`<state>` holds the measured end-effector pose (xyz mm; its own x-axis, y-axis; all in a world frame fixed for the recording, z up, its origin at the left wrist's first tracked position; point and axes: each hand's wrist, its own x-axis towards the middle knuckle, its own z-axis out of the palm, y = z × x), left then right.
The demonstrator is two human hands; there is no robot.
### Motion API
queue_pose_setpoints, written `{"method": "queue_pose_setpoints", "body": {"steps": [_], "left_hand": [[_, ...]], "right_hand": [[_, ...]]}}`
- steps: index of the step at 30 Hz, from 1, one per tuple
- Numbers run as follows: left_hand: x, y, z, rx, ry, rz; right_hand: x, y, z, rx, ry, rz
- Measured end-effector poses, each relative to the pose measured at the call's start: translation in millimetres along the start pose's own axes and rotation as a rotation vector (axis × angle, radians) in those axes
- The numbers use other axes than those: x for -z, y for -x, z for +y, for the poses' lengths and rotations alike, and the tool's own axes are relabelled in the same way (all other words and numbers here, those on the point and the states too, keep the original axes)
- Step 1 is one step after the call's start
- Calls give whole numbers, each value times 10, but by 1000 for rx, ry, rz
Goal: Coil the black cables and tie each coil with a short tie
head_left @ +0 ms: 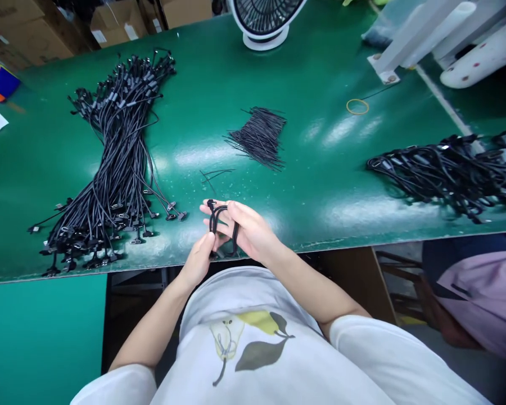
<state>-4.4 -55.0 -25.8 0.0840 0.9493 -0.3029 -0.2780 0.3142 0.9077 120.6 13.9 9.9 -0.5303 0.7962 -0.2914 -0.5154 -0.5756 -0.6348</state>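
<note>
The left hand [199, 260] pinches one side of a coiled black cable [212, 224], the right hand [253, 232] grips its other side, at the near edge of the glossy green table [320, 185]. Smooth tabletop runs from the fingers to thin, straight wire strips [261, 138] ahead; a rubbery cable bundle [122, 152] sprawls left, looped cables [438, 171] well right.
</note>
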Motion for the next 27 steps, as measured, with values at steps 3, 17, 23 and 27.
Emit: {"method": "queue_pose_setpoints", "body": {"steps": [3, 17, 23, 27], "left_hand": [[-60, 23, 3, 96, 118, -113], [-99, 20, 42, 262, 140, -229], [-95, 49, 108, 430, 271, -314], [-231, 56, 156, 527, 473, -341]], "right_hand": [[-66, -15, 10, 14, 32, 39], [28, -147, 53, -20, 18, -90], [63, -148, -37, -119, -29, -111], [101, -152, -105, -166, -58, -192]]}}
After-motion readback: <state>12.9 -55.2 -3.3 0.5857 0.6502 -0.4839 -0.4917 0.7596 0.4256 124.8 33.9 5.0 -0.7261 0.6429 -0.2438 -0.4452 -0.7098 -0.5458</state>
